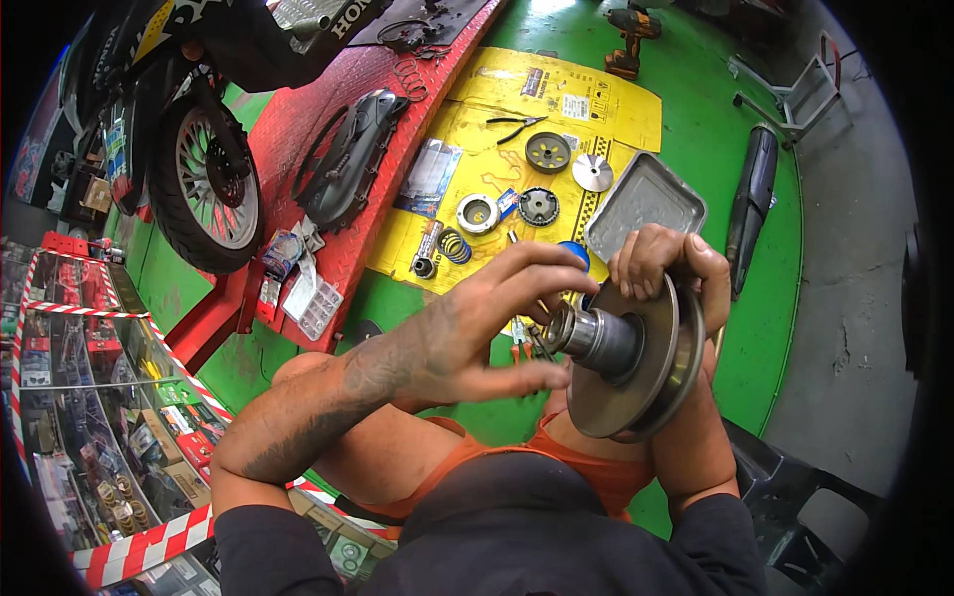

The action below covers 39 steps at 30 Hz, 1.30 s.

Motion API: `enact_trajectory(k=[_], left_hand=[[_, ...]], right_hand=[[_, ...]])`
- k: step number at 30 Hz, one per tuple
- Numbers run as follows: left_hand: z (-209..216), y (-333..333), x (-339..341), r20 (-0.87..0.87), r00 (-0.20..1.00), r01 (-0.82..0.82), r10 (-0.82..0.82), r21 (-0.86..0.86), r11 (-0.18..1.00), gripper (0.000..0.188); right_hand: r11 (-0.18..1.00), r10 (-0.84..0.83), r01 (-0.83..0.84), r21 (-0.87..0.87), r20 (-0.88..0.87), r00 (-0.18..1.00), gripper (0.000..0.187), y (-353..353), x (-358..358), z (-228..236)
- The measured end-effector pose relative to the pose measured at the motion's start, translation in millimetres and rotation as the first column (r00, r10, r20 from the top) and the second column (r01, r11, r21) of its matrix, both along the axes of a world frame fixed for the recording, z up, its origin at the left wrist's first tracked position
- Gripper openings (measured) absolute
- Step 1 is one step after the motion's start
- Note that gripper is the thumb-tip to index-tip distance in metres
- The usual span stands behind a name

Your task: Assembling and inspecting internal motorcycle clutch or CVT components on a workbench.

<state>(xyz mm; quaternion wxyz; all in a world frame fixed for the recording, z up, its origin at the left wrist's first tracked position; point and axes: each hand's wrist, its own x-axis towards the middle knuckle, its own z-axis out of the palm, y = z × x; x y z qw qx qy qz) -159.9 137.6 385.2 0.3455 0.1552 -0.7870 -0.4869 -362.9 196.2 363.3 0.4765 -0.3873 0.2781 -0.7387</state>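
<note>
Pulley [631, 382]: showed two dull-grey discs [611, 407], shiny stepped hub [604, 348].
Right hand [668, 260]: gripped pulley's upper edge.
Left hand [482, 328]: curved loosely beside pulley's hub, showing indistinct contact.

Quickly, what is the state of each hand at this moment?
Left hand: open, curved near the hub; touch unclear.
Right hand: closed, holding the metal pulley by its rim.

Metal pulley [624, 392] held above a green workshop floor [696, 119]

Seen from above, the right hand [661, 263] grips the pulley's upper rim; the left hand [487, 328] curves, fingers parted, around its protruding hub [608, 345]. Beyond, a yellow cardboard sheet [626, 111] carries pliers [519, 129], a coil spring [455, 247] and round metal parts [540, 207]. A grey tray [648, 211] overlaps its right edge. Upper left, a motorcycle [258, 45] stands near a red platform [383, 211].
</note>
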Motion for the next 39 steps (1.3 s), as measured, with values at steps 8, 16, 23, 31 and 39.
enact_trajectory(k=[8, 16, 23, 31, 39], left_hand=[[16.5, -6.8, 11.5, 0.189, 0.971, 0.110, -0.148, 0.196, 0.974, 0.035], [27.0, -17.8, 17.1, 0.327, 0.898, 0.197, -0.293, 0.298, 0.934, 0.039], [11.8, -15.2, 9.7, 0.285, 0.957, 0.138, -0.051, -0.294, 0.946, 0.036], [14.1, -18.3, 7.5, 0.391, 0.904, 0.361, -0.176, -0.472, 0.805, 0.043], [1.7, -6.7, 3.4, 0.206, 0.974, 0.091, -0.088, -0.002, 0.996, 0.044]], right_hand=[[0.998, 0.059, -0.061, -0.026, -0.072, 0.996, 0.051, 1.5, -6.4, -6.0], [0.997, 0.072, -0.072, 0.014, -0.015, 0.997, 0.051, 0.2, -3.1, -3.2], [0.994, 0.077, -0.085, 0.071, 0.111, 0.991, 0.049, -0.5, 4.2, -4.7], [0.979, 0.174, -0.189, 0.079, 0.166, 0.971, 0.049, -3.2, 2.6, -3.7], [0.997, -0.078, 0.080, 0.002, -0.211, 0.974, 0.050, 4.8, -1.7, -2.3]])
